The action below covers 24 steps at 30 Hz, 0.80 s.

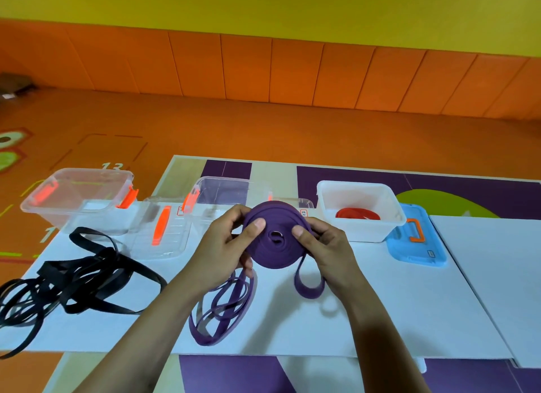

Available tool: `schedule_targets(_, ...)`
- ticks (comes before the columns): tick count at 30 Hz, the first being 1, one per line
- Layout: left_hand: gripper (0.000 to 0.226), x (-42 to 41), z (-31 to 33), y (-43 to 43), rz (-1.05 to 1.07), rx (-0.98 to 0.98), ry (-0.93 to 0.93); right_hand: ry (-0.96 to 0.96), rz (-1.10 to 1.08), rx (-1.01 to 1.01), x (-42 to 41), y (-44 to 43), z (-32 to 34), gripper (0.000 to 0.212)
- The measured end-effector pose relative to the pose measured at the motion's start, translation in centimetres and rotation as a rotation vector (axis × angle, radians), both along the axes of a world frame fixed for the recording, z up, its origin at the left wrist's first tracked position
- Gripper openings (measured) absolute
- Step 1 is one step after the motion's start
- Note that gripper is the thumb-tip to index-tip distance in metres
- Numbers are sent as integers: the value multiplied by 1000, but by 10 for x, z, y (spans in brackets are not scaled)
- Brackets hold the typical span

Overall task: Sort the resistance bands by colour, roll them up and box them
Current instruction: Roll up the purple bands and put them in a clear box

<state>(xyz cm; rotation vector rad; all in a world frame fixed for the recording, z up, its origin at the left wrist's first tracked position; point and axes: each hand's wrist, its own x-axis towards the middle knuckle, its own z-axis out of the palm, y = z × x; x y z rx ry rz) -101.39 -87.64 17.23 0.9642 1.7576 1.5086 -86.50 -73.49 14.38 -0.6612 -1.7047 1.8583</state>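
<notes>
A purple band coiled into a flat roll (273,247) is held above the white table top (380,304) between both hands. My left hand (225,246) grips its left edge with the thumb on its face. My right hand (325,249) grips the right edge the same way, and the band's loose end loop (308,285) hangs below it. More purple bands (222,307) lie loose on the table under my left wrist. A tangle of black bands (67,281) lies at the left. A red rolled band (358,214) sits in the white box (395,222).
Two clear boxes with orange latches stand at the back, one at the left (79,199) and one in the middle (222,193). A clear lid (159,231) lies between them. A blue lid (415,240) lies right of the white box. Orange floor lies beyond the table.
</notes>
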Motion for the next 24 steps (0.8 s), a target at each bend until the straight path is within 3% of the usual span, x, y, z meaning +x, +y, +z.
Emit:
schedule_targets(5,28,5,-8,8,91,44,-120,-26,-68,16,-5,-1,-8,24)
schedule_targets(11,28,15,-18,13,55,-106,-255,-58,-141,39,-7,0,-6,19)
schedule_targets(18,15,-1,-20,10,53,-239,-3,-158,0,63,7,16,-8,15)
schedule_targets(21,19,-2,-20,11,-28,-240,-19,-174,33,51,12,20,-10,14)
schedule_targets(24,27,10,-23,14,-39,-238,-70,-144,-67,-4,13,25,-12,16)
